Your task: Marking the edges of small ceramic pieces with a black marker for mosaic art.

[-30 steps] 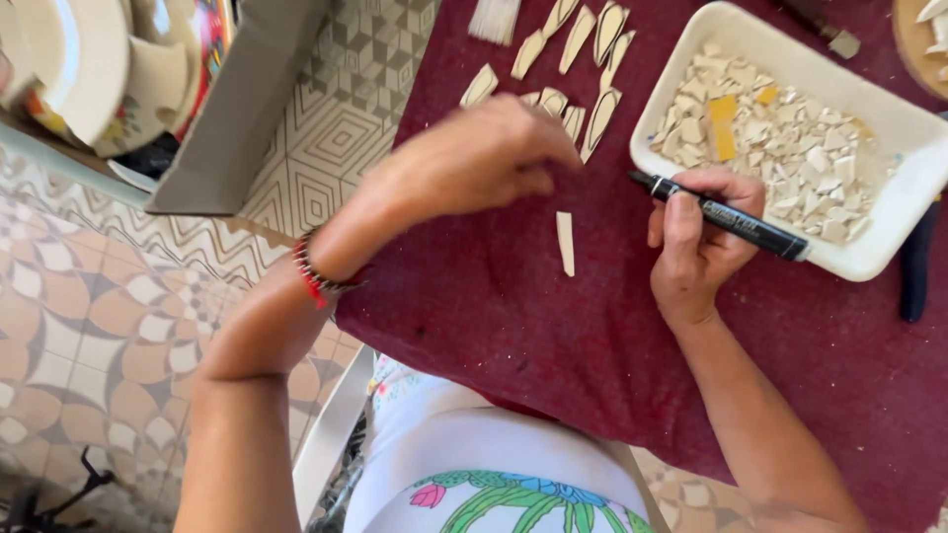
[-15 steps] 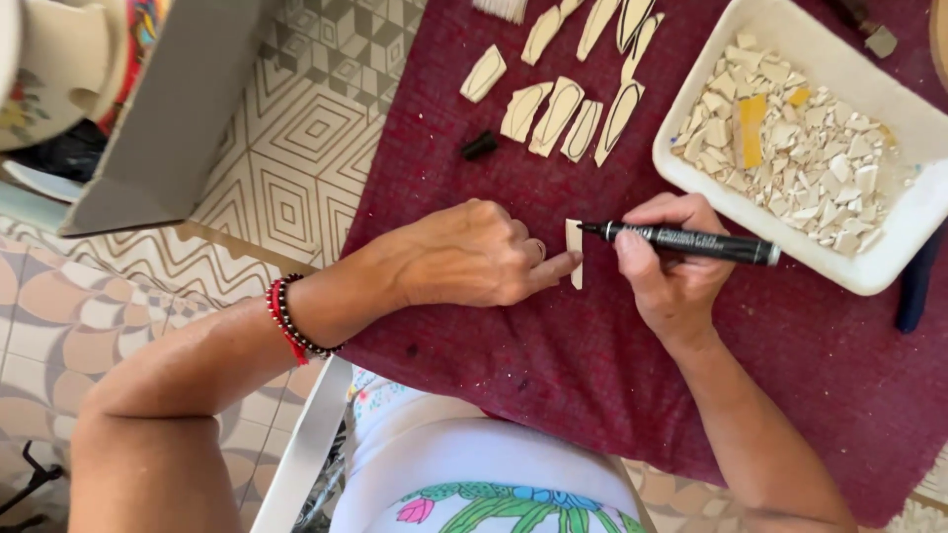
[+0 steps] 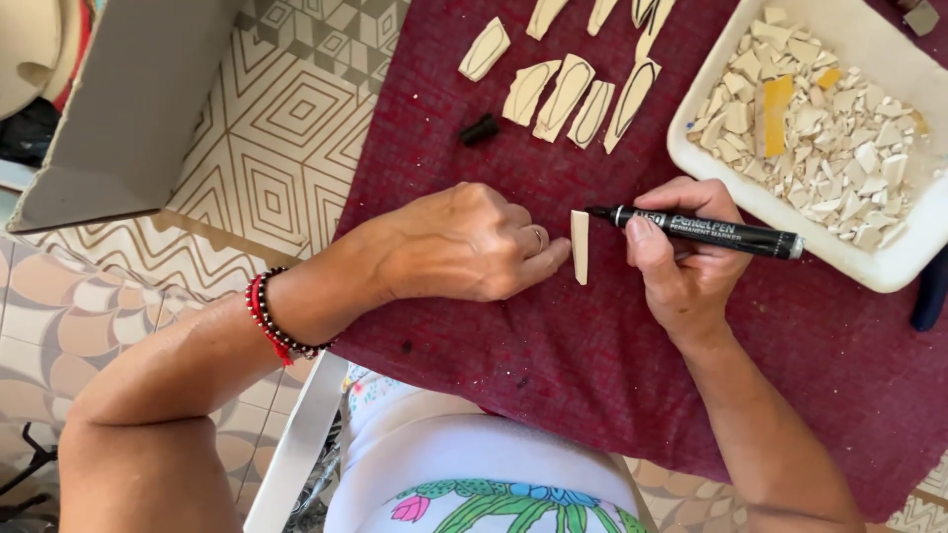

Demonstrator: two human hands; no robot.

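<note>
A narrow cream tile piece (image 3: 580, 246) lies on the dark red cloth (image 3: 592, 375). My left hand (image 3: 464, 242) rests beside it, fingertips pressing its left edge. My right hand (image 3: 681, 257) grips a black marker pen (image 3: 706, 232), held level, with its tip touching the top of the piece. The pen's black cap (image 3: 480, 129) lies on the cloth further away. Beyond it, several cream tile pieces (image 3: 568, 89) with dark outlines drawn on them lie in a row.
A white rectangular tray (image 3: 869, 266) full of small broken tile bits stands at the upper right, close to my right hand. A grey cardboard box (image 3: 118, 109) sits left on the patterned floor. A dark tool handle (image 3: 931, 286) lies at the right edge.
My left hand came back from the far row of pieces and now steadies the single piece. My right hand brought the pen tip down onto that piece.
</note>
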